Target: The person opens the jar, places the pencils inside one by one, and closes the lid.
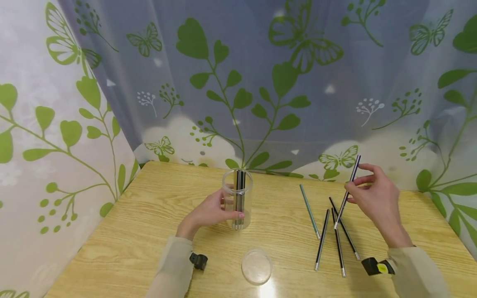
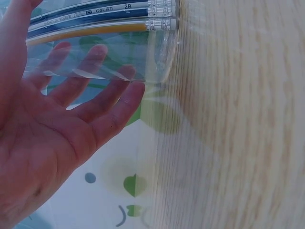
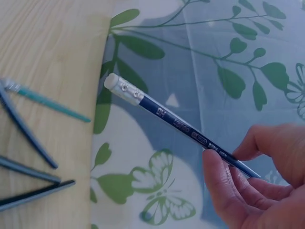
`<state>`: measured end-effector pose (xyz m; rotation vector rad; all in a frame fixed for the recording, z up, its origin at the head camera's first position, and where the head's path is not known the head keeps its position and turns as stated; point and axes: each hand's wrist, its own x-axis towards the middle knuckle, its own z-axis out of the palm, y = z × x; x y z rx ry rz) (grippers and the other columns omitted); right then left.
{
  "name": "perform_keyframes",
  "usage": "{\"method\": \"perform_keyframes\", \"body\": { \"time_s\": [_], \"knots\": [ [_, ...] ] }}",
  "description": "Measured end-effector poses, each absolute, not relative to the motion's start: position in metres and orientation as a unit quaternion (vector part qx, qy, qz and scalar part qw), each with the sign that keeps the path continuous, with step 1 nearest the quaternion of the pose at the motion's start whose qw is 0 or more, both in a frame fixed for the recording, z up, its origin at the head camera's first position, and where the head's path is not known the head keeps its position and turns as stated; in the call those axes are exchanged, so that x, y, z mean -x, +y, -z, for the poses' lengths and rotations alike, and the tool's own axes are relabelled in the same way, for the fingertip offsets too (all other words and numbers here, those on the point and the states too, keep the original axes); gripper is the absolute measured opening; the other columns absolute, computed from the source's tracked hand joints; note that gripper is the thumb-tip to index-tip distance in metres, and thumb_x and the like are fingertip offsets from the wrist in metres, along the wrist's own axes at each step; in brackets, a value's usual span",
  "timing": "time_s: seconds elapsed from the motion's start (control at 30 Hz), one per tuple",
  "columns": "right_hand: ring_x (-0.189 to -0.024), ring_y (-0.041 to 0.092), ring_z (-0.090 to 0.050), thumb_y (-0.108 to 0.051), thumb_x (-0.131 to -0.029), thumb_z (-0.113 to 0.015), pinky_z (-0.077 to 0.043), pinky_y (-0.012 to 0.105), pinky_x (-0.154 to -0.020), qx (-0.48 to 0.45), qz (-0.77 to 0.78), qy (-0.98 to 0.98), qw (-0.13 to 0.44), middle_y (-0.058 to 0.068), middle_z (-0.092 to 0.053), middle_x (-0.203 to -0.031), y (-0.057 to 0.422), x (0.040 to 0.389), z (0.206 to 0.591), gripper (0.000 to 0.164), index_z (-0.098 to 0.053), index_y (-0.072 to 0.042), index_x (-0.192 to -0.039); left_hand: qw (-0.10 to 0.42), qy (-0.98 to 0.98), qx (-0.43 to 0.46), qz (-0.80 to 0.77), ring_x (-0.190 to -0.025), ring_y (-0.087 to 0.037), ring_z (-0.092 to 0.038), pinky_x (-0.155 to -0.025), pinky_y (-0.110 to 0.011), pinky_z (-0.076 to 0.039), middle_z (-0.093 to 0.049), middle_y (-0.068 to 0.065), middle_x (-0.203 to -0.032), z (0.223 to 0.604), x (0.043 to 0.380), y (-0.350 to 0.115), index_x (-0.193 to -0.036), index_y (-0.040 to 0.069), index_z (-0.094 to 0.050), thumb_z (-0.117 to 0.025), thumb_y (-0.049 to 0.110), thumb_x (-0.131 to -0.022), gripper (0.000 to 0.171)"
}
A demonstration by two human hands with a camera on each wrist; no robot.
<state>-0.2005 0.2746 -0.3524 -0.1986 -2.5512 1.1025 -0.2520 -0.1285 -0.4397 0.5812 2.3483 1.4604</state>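
Note:
A clear plastic jar (image 1: 247,203) stands upright on the table, and my left hand (image 1: 210,212) grips it from the left side. Several pencils (image 1: 239,194) stand inside it, eraser ends down; the left wrist view shows their metal ferrules (image 2: 161,10) near the jar's bottom. Over the right part of the table, my right hand (image 1: 378,198) pinches a dark blue pencil (image 1: 347,192) between thumb and fingers. Its white eraser (image 3: 112,82) points down, above loose pencils. In the right wrist view the fingers hold it near the end opposite the eraser.
A teal pencil (image 1: 309,211) and three dark pencils (image 1: 322,240) lie on the table at the right, some crossing. A round clear lid (image 1: 257,267) lies in front of the jar. Behind the wooden table (image 1: 179,178) hangs a leaf-patterned curtain (image 1: 238,82).

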Motion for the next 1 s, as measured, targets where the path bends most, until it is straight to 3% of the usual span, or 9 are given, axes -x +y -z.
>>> {"method": "perform_keyframes", "body": {
  "time_s": [0.6,1.0],
  "knots": [
    [-0.069,-0.004,-0.065,-0.005,-0.090,-0.064,-0.062,0.021,-0.061,0.013,-0.478,-0.853,0.209,-0.002,-0.060,-0.095,0.234,0.215,0.332,0.068,-0.041,-0.014,-0.153,0.157,0.820,-0.207,-0.510,-0.128,-0.032,-0.060,-0.098,-0.047,-0.057,-0.061,-0.010,-0.140,0.439,0.252,-0.129,-0.158,0.021,-0.035,-0.083,0.036,-0.086,0.087],
    [-0.071,-0.004,-0.064,-0.006,-0.091,-0.065,-0.060,0.017,-0.061,-0.045,-0.484,-0.839,0.244,0.002,-0.060,-0.098,0.207,0.226,0.314,0.067,-0.041,-0.017,-0.152,0.163,0.820,-0.196,-0.512,-0.130,-0.034,-0.059,-0.098,-0.049,-0.057,-0.060,-0.010,-0.143,0.437,0.250,-0.129,-0.158,0.024,-0.034,-0.084,0.037,-0.085,0.090]
  ]
}}
